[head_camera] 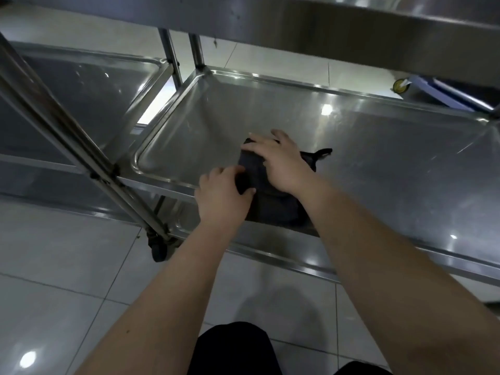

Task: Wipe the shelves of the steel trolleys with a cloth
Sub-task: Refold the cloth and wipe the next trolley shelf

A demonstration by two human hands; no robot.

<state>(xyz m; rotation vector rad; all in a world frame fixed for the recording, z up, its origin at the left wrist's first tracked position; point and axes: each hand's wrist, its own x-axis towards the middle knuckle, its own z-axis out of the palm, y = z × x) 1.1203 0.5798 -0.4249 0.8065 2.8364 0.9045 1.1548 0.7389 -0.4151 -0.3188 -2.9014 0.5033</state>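
Cloth: a dark cloth (273, 209) lay bunched under both hands, on the near edge of the trolley shelf (378, 163). One loose corner stuck out past the right hand's far side.

Left hand: the left hand (221, 196) gripped the cloth's near-left edge, fingers curled over it and thumb laid across the top.

Right hand: the right hand (278, 161) rested flat on the cloth just beyond the left one, fingers straight and spread, pressing it to the steel.

Step in hand: to my eye the person was gathering or folding the cloth into a pad, or starting a stroke. I could not tell which.

Done so far: the steel around the hands looked streaky and shiny, but nothing showed plainly which parts had been wiped.

Left to do: most of this shelf stretched away to the right of the right hand and beyond its fingertips. I judged that it was yet to be covered.

Other shelves: the upper shelf (351, 28) hung above both hands, and the neighbouring trolley's shelf (81, 104) sat well to the left of the left hand. Neither had a cloth on it, so the task looked far from finished.
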